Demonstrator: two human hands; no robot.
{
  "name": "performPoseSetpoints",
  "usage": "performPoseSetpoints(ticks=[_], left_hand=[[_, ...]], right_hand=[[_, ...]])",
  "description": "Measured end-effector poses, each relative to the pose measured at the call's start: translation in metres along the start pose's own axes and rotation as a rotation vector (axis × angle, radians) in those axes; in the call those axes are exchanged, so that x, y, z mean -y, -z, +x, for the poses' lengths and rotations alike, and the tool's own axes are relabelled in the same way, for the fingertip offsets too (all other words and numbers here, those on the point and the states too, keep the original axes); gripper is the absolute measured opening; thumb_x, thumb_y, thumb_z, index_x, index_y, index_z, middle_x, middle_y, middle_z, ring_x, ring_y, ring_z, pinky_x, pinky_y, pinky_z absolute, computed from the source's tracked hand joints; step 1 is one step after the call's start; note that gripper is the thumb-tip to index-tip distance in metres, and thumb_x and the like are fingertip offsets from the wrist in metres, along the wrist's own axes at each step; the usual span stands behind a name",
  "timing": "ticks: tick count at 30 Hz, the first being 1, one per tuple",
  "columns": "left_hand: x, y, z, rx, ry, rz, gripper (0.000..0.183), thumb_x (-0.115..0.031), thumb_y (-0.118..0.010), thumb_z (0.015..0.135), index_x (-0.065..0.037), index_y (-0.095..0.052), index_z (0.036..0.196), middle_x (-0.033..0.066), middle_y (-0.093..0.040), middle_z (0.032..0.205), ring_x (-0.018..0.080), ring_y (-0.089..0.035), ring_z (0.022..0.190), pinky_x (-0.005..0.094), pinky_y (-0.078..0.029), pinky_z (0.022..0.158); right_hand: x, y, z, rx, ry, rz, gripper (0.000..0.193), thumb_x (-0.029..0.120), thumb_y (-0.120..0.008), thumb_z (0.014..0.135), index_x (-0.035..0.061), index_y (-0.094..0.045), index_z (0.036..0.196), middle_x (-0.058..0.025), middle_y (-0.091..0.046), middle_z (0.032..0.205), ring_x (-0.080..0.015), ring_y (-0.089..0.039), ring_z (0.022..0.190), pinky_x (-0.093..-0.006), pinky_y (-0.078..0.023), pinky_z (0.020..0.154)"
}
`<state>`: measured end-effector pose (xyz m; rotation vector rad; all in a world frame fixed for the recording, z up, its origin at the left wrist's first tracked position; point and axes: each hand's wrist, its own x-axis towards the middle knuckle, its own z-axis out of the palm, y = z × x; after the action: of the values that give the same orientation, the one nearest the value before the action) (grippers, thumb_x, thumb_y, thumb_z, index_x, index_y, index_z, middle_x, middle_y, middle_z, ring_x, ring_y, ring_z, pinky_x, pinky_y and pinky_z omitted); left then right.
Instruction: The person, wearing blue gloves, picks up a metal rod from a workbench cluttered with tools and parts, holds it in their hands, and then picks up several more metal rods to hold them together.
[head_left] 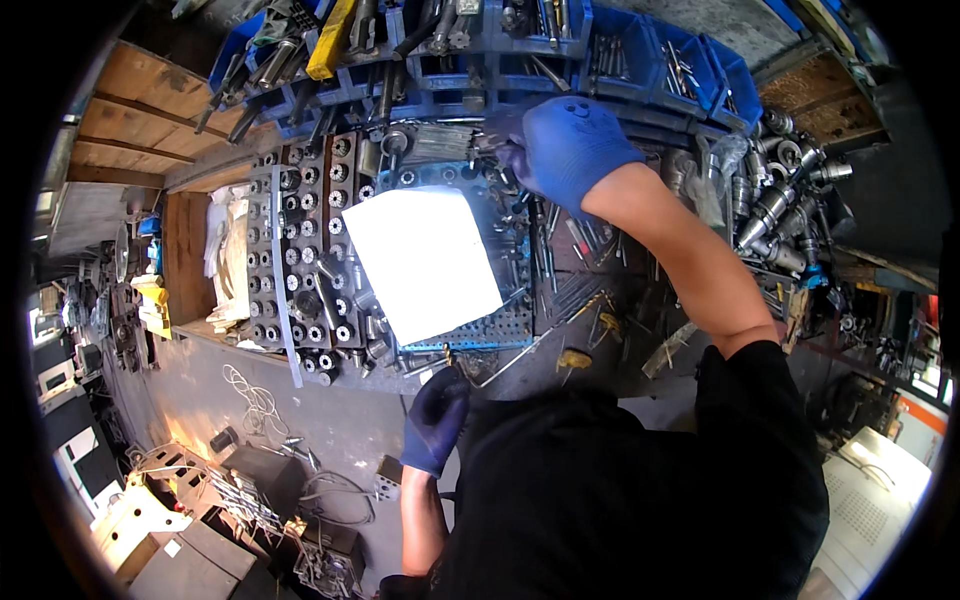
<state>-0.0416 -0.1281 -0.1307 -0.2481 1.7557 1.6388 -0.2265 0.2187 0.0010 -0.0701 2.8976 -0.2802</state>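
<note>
My left hand (437, 415), in a dark blue glove, is closed at the bench's front edge. From its fingers sticks up a short gold-coloured drill bit (447, 352). My right hand (580, 145), in a blue glove, reaches to the back of the bench, below the blue bins. Its fingers are bent together beside a dark flat patch; what they hold, if anything, I cannot make out. Between the hands a white sheet (425, 265) lies over a blue perforated rack (515, 325). Loose drill bits and rods (575, 295) lie right of the rack.
Blue bins (620, 60) with tools line the back. A rack of round collets (300, 250) stands left. Metal tool holders (775, 205) pile up at the right. A long thin rod (525, 355) lies near the front edge. Cables (255, 400) lie on the floor to the left.
</note>
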Motion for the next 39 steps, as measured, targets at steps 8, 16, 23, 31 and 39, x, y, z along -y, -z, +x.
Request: performPoseSetpoints(ticks=[8, 16, 23, 31, 39], left_hand=[[0.000, 0.005, 0.000, 0.015, -0.019, 0.016, 0.046, -0.004, -0.063, 0.092, 0.001, -0.051, 0.137, 0.0117, -0.065, 0.121, 0.0168, -0.063, 0.108, 0.0300, -0.051, 0.093], [0.010, 0.011, 0.000, 0.006, -0.018, -0.004, 0.045, 0.004, -0.060, 0.092, 0.003, -0.051, 0.136, 0.0138, -0.066, 0.120, 0.0195, -0.064, 0.110, 0.0324, -0.050, 0.098], [0.003, 0.008, 0.004, -0.001, 0.015, -0.014, 0.045, 0.005, -0.059, 0.092, 0.003, -0.051, 0.136, 0.0133, -0.065, 0.121, 0.0192, -0.063, 0.110, 0.0323, -0.050, 0.099], [0.000, 0.006, 0.005, 0.014, 0.004, -0.021, 0.046, 0.002, -0.060, 0.092, 0.002, -0.050, 0.137, 0.0116, -0.065, 0.121, 0.0177, -0.062, 0.111, 0.0311, -0.049, 0.098], [0.001, 0.005, 0.002, 0.009, -0.013, -0.016, 0.045, 0.004, -0.059, 0.092, 0.003, -0.051, 0.136, 0.0127, -0.065, 0.122, 0.0189, -0.062, 0.111, 0.0318, -0.049, 0.099]], right_hand=[[0.017, -0.016, 0.043, -0.122, 0.099, 0.068, 0.030, 0.028, -0.063, 0.088, 0.0110, -0.072, 0.112, -0.0178, -0.070, 0.090, -0.0342, -0.069, 0.082, -0.0439, -0.056, 0.076], [0.020, -0.013, 0.052, 0.070, 0.043, 0.006, 0.028, 0.028, -0.063, 0.087, 0.0095, -0.073, 0.106, -0.0197, -0.070, 0.095, -0.0365, -0.068, 0.087, -0.0450, -0.055, 0.080], [0.009, -0.029, 0.056, 0.224, 0.194, -0.127, 0.026, 0.020, -0.065, 0.083, 0.0112, -0.074, 0.105, -0.0160, -0.072, 0.098, -0.0347, -0.069, 0.090, -0.0429, -0.055, 0.081], [0.026, -0.039, 0.059, 0.245, 0.277, -0.252, 0.020, 0.010, -0.063, 0.079, 0.0070, -0.076, 0.095, -0.0182, -0.072, 0.091, -0.0344, -0.071, 0.085, -0.0422, -0.057, 0.073], [0.014, -0.033, 0.043, 0.285, 0.329, -0.089, 0.024, 0.008, -0.064, 0.079, 0.0070, -0.075, 0.101, -0.0203, -0.072, 0.099, -0.0365, -0.071, 0.089, -0.0446, -0.057, 0.075]])
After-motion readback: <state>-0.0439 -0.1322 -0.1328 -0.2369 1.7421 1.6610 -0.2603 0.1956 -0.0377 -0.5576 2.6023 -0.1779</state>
